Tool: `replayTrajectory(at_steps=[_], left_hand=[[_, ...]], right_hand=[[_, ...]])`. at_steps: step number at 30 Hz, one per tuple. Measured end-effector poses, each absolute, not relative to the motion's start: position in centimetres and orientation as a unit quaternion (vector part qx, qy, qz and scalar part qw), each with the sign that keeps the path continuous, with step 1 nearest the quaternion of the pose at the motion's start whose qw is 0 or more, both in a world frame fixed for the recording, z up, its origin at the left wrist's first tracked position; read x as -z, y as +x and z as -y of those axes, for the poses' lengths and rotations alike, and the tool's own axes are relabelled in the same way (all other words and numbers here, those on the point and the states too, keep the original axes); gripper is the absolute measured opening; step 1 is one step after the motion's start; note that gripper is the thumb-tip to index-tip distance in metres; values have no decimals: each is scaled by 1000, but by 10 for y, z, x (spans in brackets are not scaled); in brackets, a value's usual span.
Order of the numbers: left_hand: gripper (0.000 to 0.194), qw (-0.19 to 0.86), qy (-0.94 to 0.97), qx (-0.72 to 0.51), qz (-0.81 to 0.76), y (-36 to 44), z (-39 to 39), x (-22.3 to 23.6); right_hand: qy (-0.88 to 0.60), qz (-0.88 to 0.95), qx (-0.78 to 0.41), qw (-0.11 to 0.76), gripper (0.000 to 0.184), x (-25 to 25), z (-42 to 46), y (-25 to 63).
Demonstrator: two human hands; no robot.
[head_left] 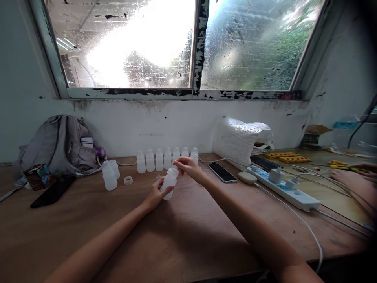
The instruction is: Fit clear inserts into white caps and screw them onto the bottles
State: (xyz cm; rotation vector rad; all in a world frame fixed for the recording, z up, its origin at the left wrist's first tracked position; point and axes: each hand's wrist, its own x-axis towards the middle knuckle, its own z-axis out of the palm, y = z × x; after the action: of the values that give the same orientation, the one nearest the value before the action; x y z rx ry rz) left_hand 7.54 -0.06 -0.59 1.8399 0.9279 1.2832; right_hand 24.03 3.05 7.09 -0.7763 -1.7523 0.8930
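My left hand is wrapped round a frosted white baby bottle, held tilted just above the table. The thumb and fingers of my right hand pinch at the clear top of the same bottle; the exact piece between the fingertips is too small to make out. Behind my hands several similar bottles with clear domed tops stand in a row near the wall, some partly hidden by my right hand. Two more frosted bottles stand to the left. Beside them lies a white ring.
A grey backpack, a box and a black phone lie at left. To the right are another phone, a white power strip with cables and a silvery bag. Another person's hand shows at far right.
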Motion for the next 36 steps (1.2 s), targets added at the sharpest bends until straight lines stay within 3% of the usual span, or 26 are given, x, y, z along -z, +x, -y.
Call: replayTrajectory(at_steps=[8, 17, 22, 28, 32, 36], left_hand=[[35, 336, 687, -515, -387, 74, -3, 6], [37, 345, 699, -490, -390, 74, 1, 4], [38, 353, 702, -485, -383, 74, 1, 3], [39, 393, 677, -492, -381, 72, -1, 3], [44, 485, 642, -484, -344, 74, 2, 5], [48, 498, 629, -470, -366, 76, 3, 8]], right_hand=[[-359, 717, -425, 419, 26, -80, -29, 252], [-416, 756, -316, 393, 30, -64, -41, 252], [-422, 760, -317, 380, 41, -62, -43, 253], [-406, 721, -423, 368, 32, -69, -36, 256], [-314, 706, -544, 327, 40, -68, -28, 251], [-388, 698, -478, 365, 36, -54, -26, 237]])
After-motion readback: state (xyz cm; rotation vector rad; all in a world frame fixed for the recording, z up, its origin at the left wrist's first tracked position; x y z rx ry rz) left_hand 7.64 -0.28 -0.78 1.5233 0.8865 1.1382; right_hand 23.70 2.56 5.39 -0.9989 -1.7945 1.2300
